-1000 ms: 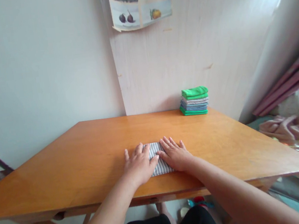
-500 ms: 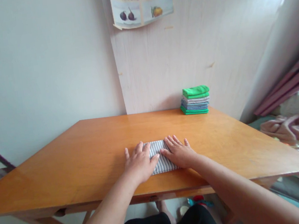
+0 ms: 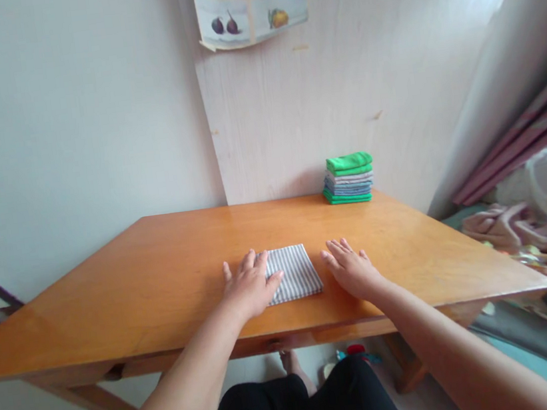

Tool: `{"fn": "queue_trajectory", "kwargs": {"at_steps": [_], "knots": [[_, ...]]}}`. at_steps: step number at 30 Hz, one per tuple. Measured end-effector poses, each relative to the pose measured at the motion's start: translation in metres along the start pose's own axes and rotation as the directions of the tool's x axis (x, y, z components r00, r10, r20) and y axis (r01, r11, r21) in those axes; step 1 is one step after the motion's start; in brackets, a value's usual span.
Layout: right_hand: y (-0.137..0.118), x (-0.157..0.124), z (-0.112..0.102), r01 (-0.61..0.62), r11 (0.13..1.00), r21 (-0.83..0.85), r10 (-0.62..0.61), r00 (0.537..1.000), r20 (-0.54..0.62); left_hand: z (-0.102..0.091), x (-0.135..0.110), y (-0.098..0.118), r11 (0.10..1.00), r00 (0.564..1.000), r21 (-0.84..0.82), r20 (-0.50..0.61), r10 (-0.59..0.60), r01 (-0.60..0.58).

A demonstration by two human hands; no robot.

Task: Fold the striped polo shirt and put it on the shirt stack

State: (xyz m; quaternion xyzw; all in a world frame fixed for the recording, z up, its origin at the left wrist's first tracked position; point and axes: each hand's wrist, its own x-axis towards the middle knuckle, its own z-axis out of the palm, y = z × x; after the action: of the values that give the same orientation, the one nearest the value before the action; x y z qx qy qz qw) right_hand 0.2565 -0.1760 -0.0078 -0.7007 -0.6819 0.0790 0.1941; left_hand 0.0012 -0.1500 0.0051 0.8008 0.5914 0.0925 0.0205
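A folded cloth with grey and white stripes (image 3: 295, 273) lies flat near the front of the wooden table. Over its left edge rests my left hand (image 3: 250, 287), fingers spread and thumb on the stripes. My right hand (image 3: 352, 267) is to the right of the cloth, apart from it, with the palm down at the tabletop and the fingers stretched out. Neither hand grips anything.
At the back right of the wooden table (image 3: 182, 244) stands a stack of folded cloths (image 3: 349, 178), green, pale and blue. A fruit picture (image 3: 252, 6) hangs on the wall. Pink fabric (image 3: 512, 224) and other items lie beyond the right edge.
My right hand has come off the striped cloth and moved right, uncovering its right side. The left hand stays on the left edge. The camera view has shifted slightly.
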Motion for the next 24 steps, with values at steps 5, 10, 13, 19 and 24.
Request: {"fn": "queue_trajectory", "kwargs": {"at_steps": [5,10,13,19,24], "knots": [[0.02,-0.027,-0.004,-0.03,0.999,-0.041,0.027,0.998,-0.058,-0.004,0.002,0.0,1.0,1.0,-0.025,0.025,0.004,-0.003],[0.026,-0.036,-0.002,0.025,1.0,0.003,-0.025,0.992,-0.123,-0.017,0.005,0.0,0.999,0.999,-0.026,0.028,-0.02,0.021],[0.027,-0.037,0.0,0.084,0.996,0.035,-0.074,0.974,-0.212,-0.028,0.005,-0.004,0.999,1.0,-0.047,-0.025,-0.01,0.009],[0.029,-0.039,0.003,0.232,0.972,0.03,-0.2,0.894,-0.402,-0.03,-0.007,-0.012,0.997,0.995,-0.081,-0.096,-0.01,0.002],[0.031,-0.041,0.003,0.239,0.971,0.02,-0.201,0.856,-0.476,-0.002,-0.023,-0.011,0.998,0.995,-0.037,-0.087,0.041,-0.044]]}}
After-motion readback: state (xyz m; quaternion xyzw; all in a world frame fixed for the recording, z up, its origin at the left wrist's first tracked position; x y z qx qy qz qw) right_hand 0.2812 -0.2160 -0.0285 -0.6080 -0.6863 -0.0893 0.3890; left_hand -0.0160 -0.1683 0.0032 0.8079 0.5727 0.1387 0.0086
